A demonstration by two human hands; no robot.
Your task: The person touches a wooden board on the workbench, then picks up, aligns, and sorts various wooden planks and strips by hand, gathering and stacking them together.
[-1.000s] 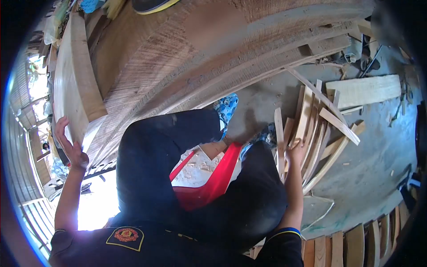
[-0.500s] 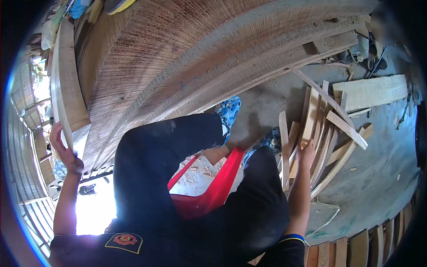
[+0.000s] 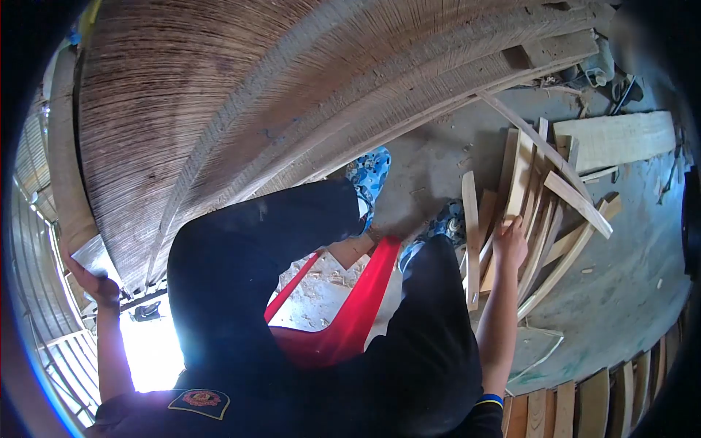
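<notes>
At the far left, my left hand [image 3: 93,283] is wrapped around the near end of a long wooden board [image 3: 67,153], its fingers partly hidden behind the wood. That board lies alongside a huge slab of rough-sawn timber [image 3: 190,95]. My right hand [image 3: 511,244] is closed on the near end of a pale wooden strip [image 3: 519,175] in a loose pile on the floor. Other strips lie close around it, among them a short upright-looking strip [image 3: 471,233] and a curved strip [image 3: 573,263].
Between my legs is a red plastic stool [image 3: 358,314], with wood shavings [image 3: 318,288] on the floor. A wide pale plank [image 3: 621,142] lies at the right. Several slats [image 3: 591,405] line the lower right. My feet in blue patterned shoes [image 3: 371,175] rest near the slab.
The left board and my left hand have shifted left and down in view, the hand now lower around the board's end. My right hand stays on the strip, with the view slightly shifted.
</notes>
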